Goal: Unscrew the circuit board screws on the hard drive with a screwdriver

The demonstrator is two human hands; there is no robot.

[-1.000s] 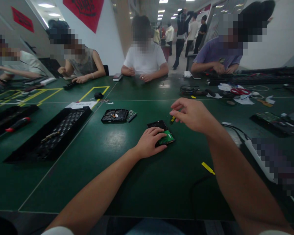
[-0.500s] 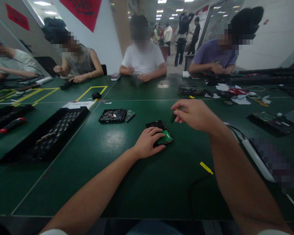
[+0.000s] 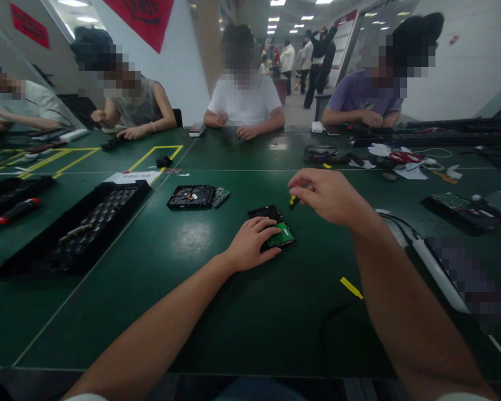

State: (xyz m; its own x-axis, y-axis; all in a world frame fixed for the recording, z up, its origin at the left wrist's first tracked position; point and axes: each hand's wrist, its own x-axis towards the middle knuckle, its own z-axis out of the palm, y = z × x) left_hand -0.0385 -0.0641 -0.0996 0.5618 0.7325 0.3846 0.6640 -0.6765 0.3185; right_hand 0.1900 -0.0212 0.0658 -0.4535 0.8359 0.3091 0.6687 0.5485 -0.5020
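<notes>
Pinching a small yellow-and-dark tool (image 3: 293,200), my right hand (image 3: 323,195) has its grip clamped on it between thumb and fingers, just beside the far right of a hard drive (image 3: 283,236); I can't tell whether the tip touches. My left hand (image 3: 253,243) lies over the drive, thumb and fingers apart, the green board showing beside them. The drive sits flat on the desk (image 3: 234,317). Farther left I see another opened drive (image 3: 187,196), a loose circuit board (image 3: 221,197) against it, then a long black tray (image 3: 37,253).
</notes>
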